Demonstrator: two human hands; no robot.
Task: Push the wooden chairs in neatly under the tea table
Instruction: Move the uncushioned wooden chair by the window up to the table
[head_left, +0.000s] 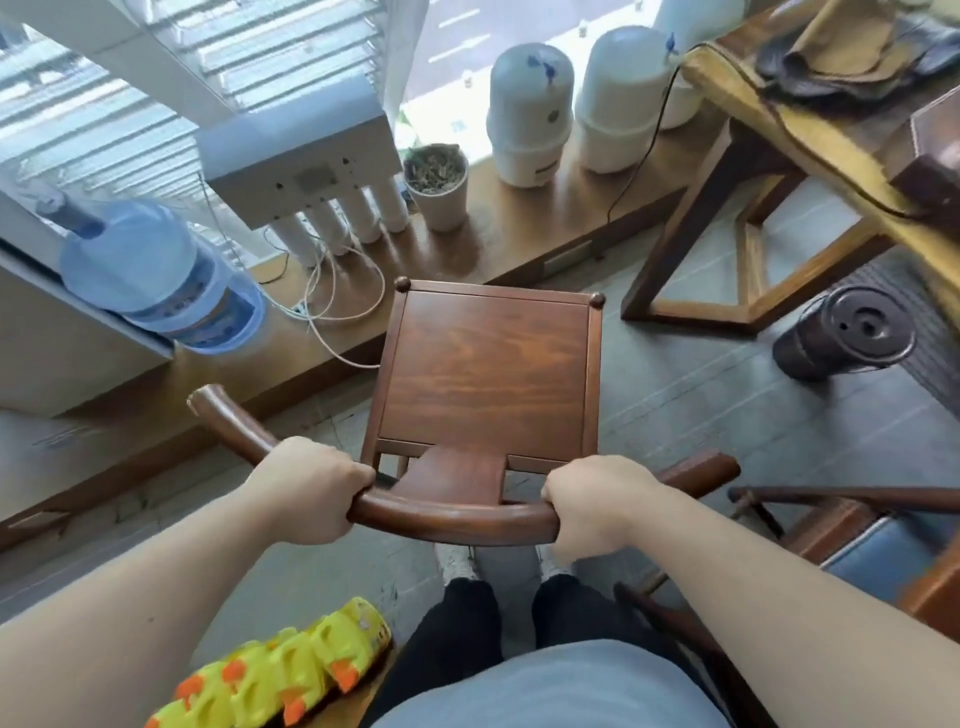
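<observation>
Single head-worn wide-angle view, looking steeply down, close over wooden chair (488, 364)

chairs (488, 374): 2 | white tanks (530, 114): 3 | hands (311, 488): 2 | water jugs (156, 270): 1

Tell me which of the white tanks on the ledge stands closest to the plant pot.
The left tank, which stands just right of the plant pot. The other tank stands farther right, beside the tea table.

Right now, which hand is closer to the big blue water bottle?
Left. The left hand grips the chair rail on the water bottle side; the right hand grips the rail farther away.
</observation>
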